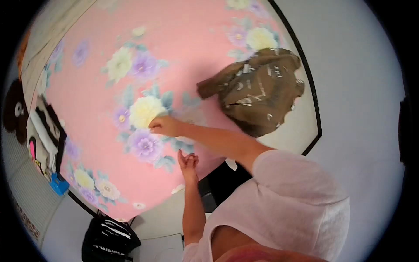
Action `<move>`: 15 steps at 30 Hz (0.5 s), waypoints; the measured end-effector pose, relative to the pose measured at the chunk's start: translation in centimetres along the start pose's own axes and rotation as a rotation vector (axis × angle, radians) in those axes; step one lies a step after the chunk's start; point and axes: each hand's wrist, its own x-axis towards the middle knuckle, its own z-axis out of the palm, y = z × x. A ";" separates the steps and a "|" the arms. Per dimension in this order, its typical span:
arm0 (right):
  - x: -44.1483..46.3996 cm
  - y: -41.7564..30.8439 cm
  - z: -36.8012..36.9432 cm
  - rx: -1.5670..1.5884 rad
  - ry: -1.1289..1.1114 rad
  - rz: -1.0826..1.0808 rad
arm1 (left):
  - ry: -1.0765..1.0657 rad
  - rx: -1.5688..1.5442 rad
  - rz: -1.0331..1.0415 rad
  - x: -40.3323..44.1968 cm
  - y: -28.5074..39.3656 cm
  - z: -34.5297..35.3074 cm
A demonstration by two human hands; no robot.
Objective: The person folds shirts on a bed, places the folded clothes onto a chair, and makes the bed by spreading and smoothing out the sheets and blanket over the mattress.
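Observation:
A pink floral cloth with yellow, white and purple flowers is spread over a wide surface before me. My right hand reaches across it, beside a printed yellow flower. Its fingers are bent and pressed together, pointing down; whether they pinch the cloth or anything small is hidden. Nearer my body, my left hand is over the cloth, thumb raised apart and other fingers loosely curled, with nothing seen in it. A crumpled brown garment with white markings lies to the right, one sleeve-like part stretching left.
Folded clothes are stacked at the left edge, with a blue object below them. A dark brown plush-like thing sits at far left. A black bag-like item with white print is at lower left. A black edge borders the surface on the right.

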 end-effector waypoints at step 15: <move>-25.5 3.2 -35.3 -1.231 0.804 0.121 | -0.148 0.093 -0.026 1.6 0.5 23.8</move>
